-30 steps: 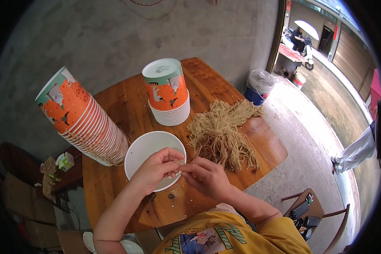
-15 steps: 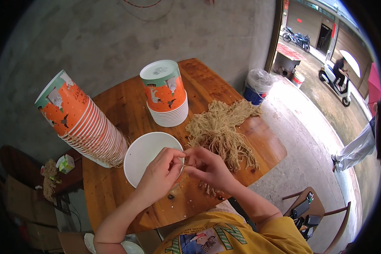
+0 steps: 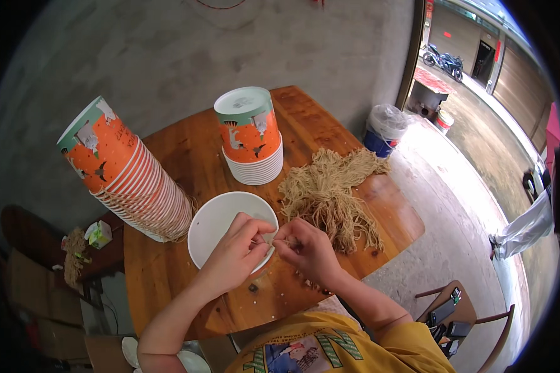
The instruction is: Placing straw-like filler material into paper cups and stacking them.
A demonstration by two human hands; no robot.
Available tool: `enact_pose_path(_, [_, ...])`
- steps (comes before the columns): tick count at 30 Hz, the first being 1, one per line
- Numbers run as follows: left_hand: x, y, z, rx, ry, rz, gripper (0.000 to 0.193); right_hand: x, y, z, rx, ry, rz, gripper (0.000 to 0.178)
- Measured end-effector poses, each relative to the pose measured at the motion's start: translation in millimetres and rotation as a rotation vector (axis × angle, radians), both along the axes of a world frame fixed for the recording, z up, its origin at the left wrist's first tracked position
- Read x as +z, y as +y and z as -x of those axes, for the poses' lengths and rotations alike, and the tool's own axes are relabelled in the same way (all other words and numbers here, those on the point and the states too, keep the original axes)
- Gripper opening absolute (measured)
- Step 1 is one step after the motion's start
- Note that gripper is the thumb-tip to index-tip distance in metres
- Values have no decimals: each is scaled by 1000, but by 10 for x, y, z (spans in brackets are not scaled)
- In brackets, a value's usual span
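Observation:
My left hand (image 3: 235,250) is closed in a pinch over the near right rim of a white paper tub (image 3: 206,231) that stands mouth up on the table. Close beside it, my right hand (image 3: 310,252) is pinched too, fingertips almost meeting the left ones. Between them shows a short bit of thin tan strand (image 3: 270,243); most of it is hidden by fingers. Right of the tub lies a loose heap of tan strands (image 3: 330,193). Behind the tub stands a short stack of upside-down orange and green paper tubs (image 3: 247,133).
A tall leaning stack of similar tubs (image 3: 127,168), wound with tan strands, stands at left on the wooden table (image 3: 168,286). A lidded blue bucket (image 3: 381,133) sits by the wall. Phones lie on a chair (image 3: 463,304) at right. A person in light trousers (image 3: 529,227) is outside.
My right hand has turned and curled more tightly, its fingertips a little farther from the left hand. The view has shifted slightly. The scooter outside is out of sight.

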State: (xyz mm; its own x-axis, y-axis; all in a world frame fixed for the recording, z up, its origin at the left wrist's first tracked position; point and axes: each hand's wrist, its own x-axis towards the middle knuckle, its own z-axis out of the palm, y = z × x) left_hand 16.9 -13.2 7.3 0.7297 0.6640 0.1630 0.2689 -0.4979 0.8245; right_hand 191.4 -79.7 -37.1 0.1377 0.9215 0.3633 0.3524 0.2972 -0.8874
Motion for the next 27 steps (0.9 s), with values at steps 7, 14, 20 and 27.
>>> enact_pose_path(7, [-25, -35, -29, 43, 56, -142, 8, -73, -16, 35, -58, -171, -202, 13])
enact_pose_path(14, [13, -130, -48, 122, 124, -338, 5, -95, -30, 42, -80, -240, -272, 16])
enact_pose_path(20, [-57, -139, -50, 206, 21, -65, 10, -83, -42, 47, -62, -243, -257, 16])
enact_pose_path(27, [-151, -90, -33, 188, -90, 76, 9, -101, -60, 46, -34, -199, -268, 16])
